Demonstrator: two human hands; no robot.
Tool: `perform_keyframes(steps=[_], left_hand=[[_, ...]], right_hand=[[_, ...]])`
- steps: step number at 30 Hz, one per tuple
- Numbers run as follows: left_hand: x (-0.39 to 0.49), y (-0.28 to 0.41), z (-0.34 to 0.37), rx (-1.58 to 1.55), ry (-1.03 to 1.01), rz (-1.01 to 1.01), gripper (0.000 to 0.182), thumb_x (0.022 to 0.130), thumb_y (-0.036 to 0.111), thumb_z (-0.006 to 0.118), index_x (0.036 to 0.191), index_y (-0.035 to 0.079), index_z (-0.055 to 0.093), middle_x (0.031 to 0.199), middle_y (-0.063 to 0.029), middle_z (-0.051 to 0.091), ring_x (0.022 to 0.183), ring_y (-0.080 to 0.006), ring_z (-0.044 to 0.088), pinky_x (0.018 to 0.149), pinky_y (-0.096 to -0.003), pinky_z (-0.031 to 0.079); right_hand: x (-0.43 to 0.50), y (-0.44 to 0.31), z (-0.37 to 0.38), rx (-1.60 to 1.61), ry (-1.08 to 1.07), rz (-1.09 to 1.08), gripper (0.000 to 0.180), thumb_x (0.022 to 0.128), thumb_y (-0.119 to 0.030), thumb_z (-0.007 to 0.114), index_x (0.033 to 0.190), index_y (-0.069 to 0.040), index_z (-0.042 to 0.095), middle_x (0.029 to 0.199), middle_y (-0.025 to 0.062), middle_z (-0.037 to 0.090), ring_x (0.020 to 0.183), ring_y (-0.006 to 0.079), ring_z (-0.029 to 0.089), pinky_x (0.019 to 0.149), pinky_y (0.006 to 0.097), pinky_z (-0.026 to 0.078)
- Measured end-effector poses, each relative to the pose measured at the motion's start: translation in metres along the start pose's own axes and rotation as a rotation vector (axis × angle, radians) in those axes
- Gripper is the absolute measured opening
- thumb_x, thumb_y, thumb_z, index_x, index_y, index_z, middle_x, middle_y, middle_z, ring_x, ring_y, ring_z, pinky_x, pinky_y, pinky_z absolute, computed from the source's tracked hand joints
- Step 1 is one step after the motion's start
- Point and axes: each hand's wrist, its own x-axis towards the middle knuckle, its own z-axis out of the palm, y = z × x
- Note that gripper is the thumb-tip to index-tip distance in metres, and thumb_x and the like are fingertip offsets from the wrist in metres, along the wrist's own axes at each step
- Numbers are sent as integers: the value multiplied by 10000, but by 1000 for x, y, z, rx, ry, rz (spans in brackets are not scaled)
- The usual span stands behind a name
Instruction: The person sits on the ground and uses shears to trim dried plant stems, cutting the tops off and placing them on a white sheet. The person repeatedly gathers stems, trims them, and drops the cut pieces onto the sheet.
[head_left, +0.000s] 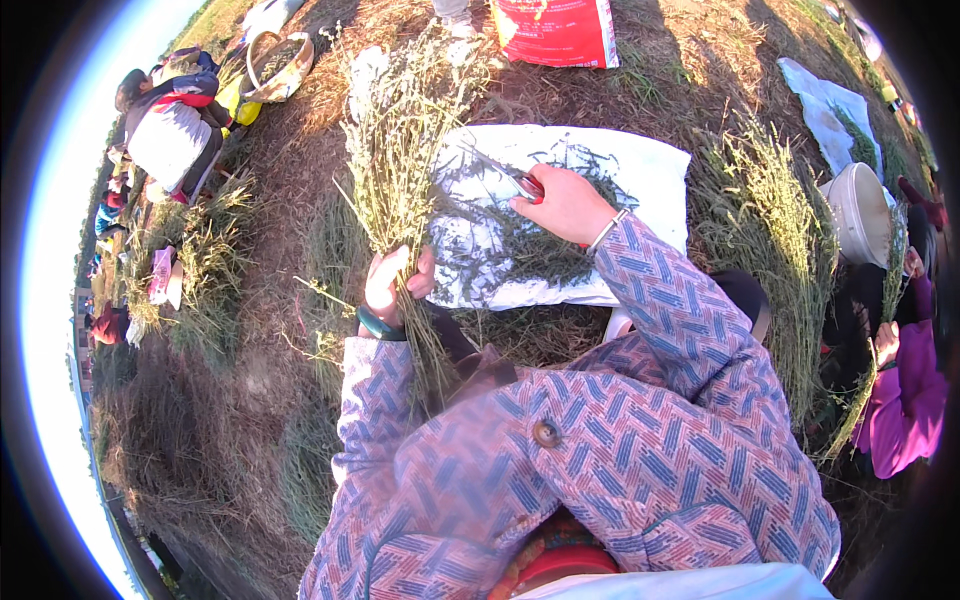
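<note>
My left hand (397, 281) is closed around the stems of an upright bundle of dry, pale green plants (401, 142); the stem ends hang below it over my lap. My right hand (562, 202) holds red-handled scissors (529, 186), their blades pointing up and left towards the bundle without touching it. Whether the blades are apart is hard to tell. Under the right hand a white sheet (656, 161) lies on the ground, with dark green cut sprigs (551, 251) scattered over it.
A heap of long-stemmed plants (787, 225) lies right of the sheet. Beyond it are a white bucket (862, 214) and a person in purple sleeves (911, 397) holding stems. A red printed sack (555, 34) stands ahead. At the upper left, a seated person (169, 127) is near a basket (289, 71).
</note>
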Motion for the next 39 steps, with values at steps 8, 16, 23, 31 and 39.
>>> perform_keyframes(steps=[8, 16, 23, 31, 39], left_hand=[[-1, -2, -2, -41, -28, 6, 374, 938, 370, 468, 816, 20, 517, 574, 16, 407, 463, -100, 353, 450, -244, 274], [-1, -1, -7, -5, -10, -5, 386, 950, 370, 462, 824, 13, 534, 553, 11, 418, 466, -103, 370, 452, -243, 281], [-4, 5, -7, -247, -239, 14, 430, 1013, 392, 373, 848, 13, 489, 623, 4, 407, 499, -80, 345, 468, -230, 303], [-6, 5, -18, -247, -325, -67, 586, 1004, 514, 250, 756, 44, 496, 509, 32, 360, 425, -94, 277, 415, -248, 244], [-10, 4, -30, -281, -355, -75, 594, 980, 574, 285, 795, 52, 499, 521, 29, 361, 430, -100, 281, 430, -250, 245]], right_hand=[[3, -1, 2, -4, 46, 58, 501, 832, -465, 602, 912, 29, 626, 852, 224, 657, 859, 372, 640, 796, 433, 488], [9, 2, -9, -83, 105, -43, 500, 860, -454, 590, 764, 33, 649, 722, 227, 641, 756, 365, 648, 745, 433, 492], [-10, 0, 5, 202, -117, -23, 547, 847, -493, 589, 872, 51, 638, 802, 221, 647, 797, 365, 635, 754, 414, 477], [15, 0, -4, 127, 120, 7, 540, 827, -507, 622, 849, 33, 597, 808, 212, 638, 803, 364, 630, 747, 416, 473], [31, 60, -30, 366, 392, 86, 476, 840, -475, 652, 812, -5, 586, 736, 137, 617, 737, 278, 615, 701, 375, 457]])
